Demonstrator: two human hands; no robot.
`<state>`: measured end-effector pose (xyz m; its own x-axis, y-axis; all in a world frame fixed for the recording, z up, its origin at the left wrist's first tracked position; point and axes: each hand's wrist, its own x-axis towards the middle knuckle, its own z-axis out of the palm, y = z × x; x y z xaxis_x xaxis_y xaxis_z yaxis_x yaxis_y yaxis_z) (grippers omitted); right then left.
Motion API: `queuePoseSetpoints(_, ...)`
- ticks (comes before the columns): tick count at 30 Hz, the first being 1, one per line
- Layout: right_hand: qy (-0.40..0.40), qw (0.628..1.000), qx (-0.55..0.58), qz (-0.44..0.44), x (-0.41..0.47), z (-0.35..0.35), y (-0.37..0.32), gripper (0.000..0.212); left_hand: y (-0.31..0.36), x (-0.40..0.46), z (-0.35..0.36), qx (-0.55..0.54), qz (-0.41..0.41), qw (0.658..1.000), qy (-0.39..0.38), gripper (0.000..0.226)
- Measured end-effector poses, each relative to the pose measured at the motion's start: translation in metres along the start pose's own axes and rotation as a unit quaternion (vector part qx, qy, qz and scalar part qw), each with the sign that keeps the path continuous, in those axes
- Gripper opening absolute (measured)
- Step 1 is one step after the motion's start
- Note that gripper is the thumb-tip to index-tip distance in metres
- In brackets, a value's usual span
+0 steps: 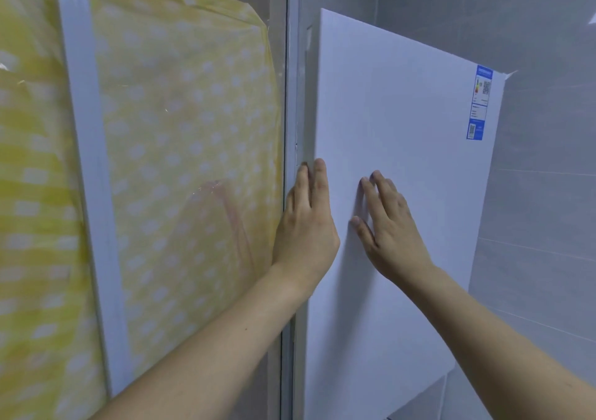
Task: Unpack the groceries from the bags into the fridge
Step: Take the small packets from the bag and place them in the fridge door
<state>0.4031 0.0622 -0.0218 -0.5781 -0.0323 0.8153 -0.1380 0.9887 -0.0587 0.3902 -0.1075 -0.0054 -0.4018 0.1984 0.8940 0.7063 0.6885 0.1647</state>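
Note:
The white fridge door [403,122] fills the right half of the view and bears a blue energy label [481,102] near its upper right corner. My left hand [306,222] lies at the door's left edge, fingers straight and reaching round that edge. My right hand [387,226] rests flat on the door's face, fingers extended. No grocery bag or food item is in view. Whether the door is fully closed cannot be told.
A window frame [87,174] with glass stands to the left of the fridge. Behind the glass hangs a yellow curtain with white dots [180,135]. Grey tiled wall [541,213] lies to the right of the fridge.

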Motion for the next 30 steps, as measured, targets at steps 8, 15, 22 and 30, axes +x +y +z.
queuePoseSetpoints(8,0.002,1.0,-0.025,-0.015,0.028,0.033,0.025,0.064,-0.022,0.018,0.044,0.083,-0.063,0.995,-0.002,0.083)
queuePoseSetpoints(15,0.006,0.998,-0.064,-0.006,0.05,0.058,0.043,0.065,-0.035,0.035,0.085,0.092,-0.118,0.988,0.033,0.086)
queuePoseSetpoints(22,0.034,0.989,-0.144,-0.021,0.075,0.084,0.06,0.066,-0.063,0.059,0.127,0.057,-0.129,0.987,0.078,0.091)
queuePoseSetpoints(30,0.07,0.973,-0.217,-0.032,0.103,0.115,0.076,0.066,-0.096,0.088,0.17,-0.016,-0.134,0.986,0.099,0.091)
